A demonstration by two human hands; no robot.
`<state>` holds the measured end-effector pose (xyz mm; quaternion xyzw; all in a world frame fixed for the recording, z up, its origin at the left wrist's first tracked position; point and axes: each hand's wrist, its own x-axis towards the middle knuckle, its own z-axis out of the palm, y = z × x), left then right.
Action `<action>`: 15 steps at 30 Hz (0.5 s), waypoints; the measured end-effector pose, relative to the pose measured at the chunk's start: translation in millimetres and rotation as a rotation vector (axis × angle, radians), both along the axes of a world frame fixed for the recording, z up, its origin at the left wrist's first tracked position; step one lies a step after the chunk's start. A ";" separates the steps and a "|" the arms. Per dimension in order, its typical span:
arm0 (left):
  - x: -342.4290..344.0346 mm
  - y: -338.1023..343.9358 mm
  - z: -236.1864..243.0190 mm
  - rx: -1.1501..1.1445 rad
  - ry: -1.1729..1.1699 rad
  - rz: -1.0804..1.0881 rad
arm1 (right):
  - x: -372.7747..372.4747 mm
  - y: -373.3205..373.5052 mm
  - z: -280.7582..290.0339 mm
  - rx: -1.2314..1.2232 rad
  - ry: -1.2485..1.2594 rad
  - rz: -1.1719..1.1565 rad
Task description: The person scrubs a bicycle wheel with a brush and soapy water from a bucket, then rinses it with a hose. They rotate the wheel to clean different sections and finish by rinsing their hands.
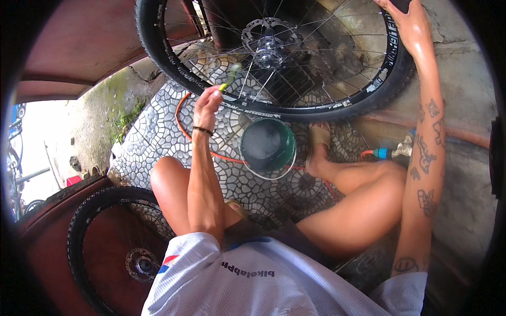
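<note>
A bicycle wheel [226, 97] with a black tire, thin spokes and a disc rotor at its hub stands tilted before me. My left hand [209, 104] pinches the yellow-green handle of a small brush [225, 85] by the wheel's near left rim. The brush's pale head is smeared by motion among the spokes. At the upper right, my right hand [410, 26] grips the wheel's tire, partly cut off by the picture's edge. A dark green bucket [290, 150] of cloudy water sits below the wheel, its white handle hanging down in front.
A second bicycle wheel [77, 231] leans against a dark red panel [39, 258] at the lower left. An orange hose [182, 118] crosses the pebble-patterned floor [153, 129] to a brass tap [403, 147] on the right. A drain grate [295, 84] lies behind the wheel.
</note>
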<state>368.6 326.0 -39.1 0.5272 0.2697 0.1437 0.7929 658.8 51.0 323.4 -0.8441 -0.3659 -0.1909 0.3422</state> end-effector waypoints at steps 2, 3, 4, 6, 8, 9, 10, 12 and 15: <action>7.2 1.3 3.4 -0.035 -0.001 0.060 | 0.3 -0.5 0.2 0.003 -0.003 -0.005; 11.6 0.5 7.7 0.030 0.141 0.079 | 0.1 -0.1 0.5 0.002 -0.002 -0.011; 26.3 -1.7 10.7 0.127 0.097 0.063 | -1.2 -0.6 0.1 -0.001 0.006 -0.022; 54.6 -10.3 19.4 0.383 -0.056 0.048 | -4.1 0.3 -0.1 -0.006 0.007 -0.022; 74.2 -17.6 28.6 0.521 -0.030 0.111 | -7.9 1.6 0.1 -0.006 0.000 0.000; 80.3 -20.4 33.2 0.520 -0.026 0.158 | -10.3 2.2 -0.2 -0.019 -0.014 -0.027; 83.0 -21.9 37.2 0.521 -0.030 0.207 | -12.0 2.6 0.8 -0.029 -0.034 -0.056; 84.8 -23.4 43.7 0.673 0.018 0.238 | -14.0 3.8 1.5 -0.013 0.022 -0.125; 83.6 -25.1 49.6 0.792 -0.060 0.181 | -15.4 3.4 2.8 -0.101 -0.032 -0.083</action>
